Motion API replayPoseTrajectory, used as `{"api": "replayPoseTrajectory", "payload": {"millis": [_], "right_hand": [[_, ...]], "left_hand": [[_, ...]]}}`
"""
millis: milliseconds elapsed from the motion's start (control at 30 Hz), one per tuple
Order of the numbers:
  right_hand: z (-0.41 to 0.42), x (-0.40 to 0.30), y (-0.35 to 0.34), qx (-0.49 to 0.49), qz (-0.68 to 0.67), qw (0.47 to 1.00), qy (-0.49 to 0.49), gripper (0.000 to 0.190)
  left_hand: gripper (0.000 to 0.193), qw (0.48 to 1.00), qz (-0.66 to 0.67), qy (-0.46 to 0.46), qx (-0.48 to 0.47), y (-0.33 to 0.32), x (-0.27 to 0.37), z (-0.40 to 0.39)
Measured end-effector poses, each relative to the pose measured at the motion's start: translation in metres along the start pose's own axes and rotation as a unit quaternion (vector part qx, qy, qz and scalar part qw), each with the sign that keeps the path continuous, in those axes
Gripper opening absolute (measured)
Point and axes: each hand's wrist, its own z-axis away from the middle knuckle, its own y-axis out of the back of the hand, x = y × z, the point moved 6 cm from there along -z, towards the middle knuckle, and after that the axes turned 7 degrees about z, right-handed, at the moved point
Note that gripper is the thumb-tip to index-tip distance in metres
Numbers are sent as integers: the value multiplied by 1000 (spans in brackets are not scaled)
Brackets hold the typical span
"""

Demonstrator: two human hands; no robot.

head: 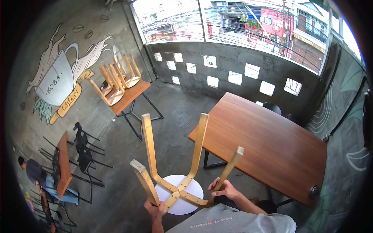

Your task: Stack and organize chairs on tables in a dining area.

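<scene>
A wooden stool (178, 190) is upside down in front of me, its round white seat (190, 209) lowest and its bent legs pointing up. My left hand (155, 207) grips the near left leg (144, 182) close to where it bends. Around the right leg (230, 166), low down, the fingers of my right hand (223, 188) are wrapped. The other two legs rise on the far side, and the legs cross at the middle of the seat. Part of the seat's near edge is hidden by my grey shirt.
To the right stands a long wooden table (262, 139) with a round dark object (314, 190) at its near corner. Several upturned stools (116, 87) rest on a smaller wooden table (137, 92) by the mural wall. At left, a person (39, 171) bends among black chairs (83, 145).
</scene>
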Motion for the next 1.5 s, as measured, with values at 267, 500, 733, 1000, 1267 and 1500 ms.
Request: {"api": "replayPoseTrajectory", "payload": {"millis": [267,500,733,1000,1267,1500], "right_hand": [[-9,-73,105,246,51,937,243,24],[34,-114,174,388,128,874,265,24],[39,-85,168,496,223,776,319,25],[20,-84,140,524,210,766,307,28],[21,-90,125,587,193,749,238,20],[72,-61,88,664,150,684,261,50]], "left_hand": [[21,979,44,-149,-134,-145,46,-62],[21,952,154,-105,-244,-289,-16,-83],[16,920,163,-89,-346,-356,-68,-116],[17,905,170,4,-391,-366,-84,-126],[12,908,108,-29,-403,-366,-76,-131],[30,867,106,61,-483,-352,-66,-123]]}}
